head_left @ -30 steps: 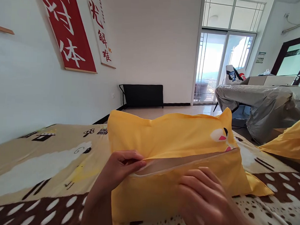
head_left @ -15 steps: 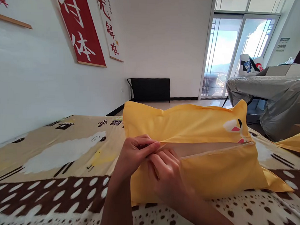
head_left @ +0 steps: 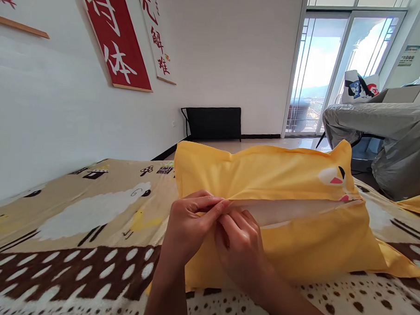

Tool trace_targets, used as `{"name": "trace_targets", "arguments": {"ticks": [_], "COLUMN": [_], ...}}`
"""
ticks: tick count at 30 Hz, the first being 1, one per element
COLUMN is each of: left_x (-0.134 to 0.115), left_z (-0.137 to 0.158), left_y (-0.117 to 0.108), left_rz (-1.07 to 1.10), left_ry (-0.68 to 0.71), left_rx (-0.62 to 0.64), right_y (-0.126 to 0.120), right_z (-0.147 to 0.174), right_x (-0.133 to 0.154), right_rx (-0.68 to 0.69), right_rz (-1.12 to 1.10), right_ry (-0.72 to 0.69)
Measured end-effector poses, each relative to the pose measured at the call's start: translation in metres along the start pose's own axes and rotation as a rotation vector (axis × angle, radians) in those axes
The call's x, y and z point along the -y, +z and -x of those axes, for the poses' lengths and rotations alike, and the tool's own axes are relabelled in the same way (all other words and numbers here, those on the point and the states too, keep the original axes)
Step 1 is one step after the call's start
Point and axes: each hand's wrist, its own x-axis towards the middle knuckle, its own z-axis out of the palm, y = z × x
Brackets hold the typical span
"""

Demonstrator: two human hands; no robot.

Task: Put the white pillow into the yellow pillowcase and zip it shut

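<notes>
A yellow pillow (head_left: 271,179) in a yellow pillowcase with a cartoon face lies on the bed in front of me. A long slit runs across its side, and the pale inner pillow (head_left: 291,210) shows through it. My left hand (head_left: 188,226) pinches the yellow fabric at the slit's left end. My right hand (head_left: 241,247) rests against it, fingers closed on the same end of the opening. Whether a zip pull sits between the fingers is hidden.
The bed sheet (head_left: 89,217) is tan and brown with sheep and spots. A second yellow pillow (head_left: 415,203) peeks in at the right. Beyond stand a covered grey piece of furniture (head_left: 381,132), a black bench (head_left: 214,123), glass doors and red wall banners (head_left: 114,37).
My right hand slid left from the lower middle of the pillow and joined my left hand at the slit's left end. The view shifted a little.
</notes>
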Motion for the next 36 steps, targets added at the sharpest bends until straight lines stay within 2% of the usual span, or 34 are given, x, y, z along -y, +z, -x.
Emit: {"name": "trace_targets", "arguments": {"ticks": [4,9,15,18,21,25,28,30,32,36], "left_x": [0.000,0.000,0.000,0.002,0.003,0.002,0.005,0.008,0.012,0.019], "left_z": [0.002,0.003,0.001,-0.001,-0.004,-0.005,-0.003,-0.003,-0.004,-0.007], "left_y": [0.001,0.001,0.002,0.003,0.005,0.002,-0.009,-0.019,-0.028,-0.033], "left_rz": [-0.017,-0.023,0.051,0.069,0.072,-0.035,-0.137,-0.210,-0.312,-0.417], "left_ry": [0.004,-0.006,-0.009,-0.027,-0.027,0.104,0.234,0.289,0.321,0.320], "left_rx": [-0.012,-0.004,0.039,0.048,0.058,0.149,0.253,0.262,0.275,0.396], "right_y": [0.000,-0.002,-0.002,0.000,-0.001,-0.006,-0.012,-0.015,-0.017,-0.019], "right_z": [-0.001,-0.002,-0.004,-0.003,-0.003,-0.007,-0.010,-0.012,-0.013,-0.014], "right_x": [0.003,0.006,-0.001,-0.004,-0.005,-0.007,-0.008,-0.009,-0.010,-0.012], "right_rx": [-0.041,-0.023,-0.076,-0.055,-0.004,0.024,0.027,0.031,0.026,0.018], "right_rz": [0.051,0.031,0.093,0.100,-0.015,-0.162,-0.182,-0.192,-0.199,-0.208], "right_ry": [-0.031,-0.032,-0.014,-0.007,0.064,0.160,0.186,0.204,0.215,0.225]}}
